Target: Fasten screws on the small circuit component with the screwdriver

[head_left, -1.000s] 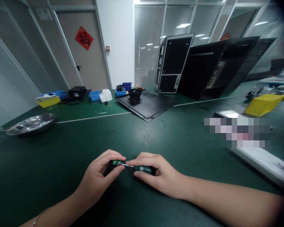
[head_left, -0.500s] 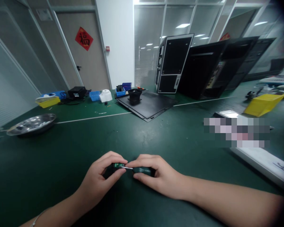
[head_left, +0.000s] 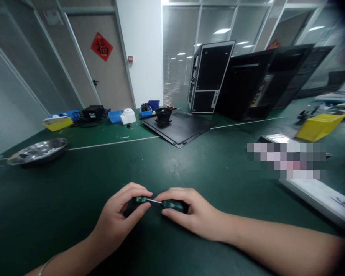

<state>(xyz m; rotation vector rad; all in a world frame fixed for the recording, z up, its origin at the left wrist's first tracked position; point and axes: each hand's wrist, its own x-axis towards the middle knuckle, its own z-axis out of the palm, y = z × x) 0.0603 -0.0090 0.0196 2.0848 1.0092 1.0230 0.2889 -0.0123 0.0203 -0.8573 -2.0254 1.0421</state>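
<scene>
Between thumb and fingers, my left hand (head_left: 122,211) is closed around a small dark part with a green circuit board (head_left: 140,199) showing. My right hand (head_left: 189,211) grips the dark green handle of a screwdriver (head_left: 172,205). Its thin metal shaft points left, and the tip meets the right end of the circuit board; the exact contact spot is too small to make out. Both hands are low over the green table (head_left: 172,165), close together. My left palm and fingers hide part of the small piece.
A metal bowl (head_left: 53,150) stands at the left. Further back are a black panel (head_left: 184,128) with a black square part (head_left: 163,115) on it, blue bins, and a black-and-silver computer case (head_left: 212,73). On the right lie a white box (head_left: 319,199) and a yellow bin (head_left: 319,126).
My left hand and the circuit board have shifted slightly left. The screwdriver shaft now slants a little more, its tip a bit higher; my right hand stays almost in place.
</scene>
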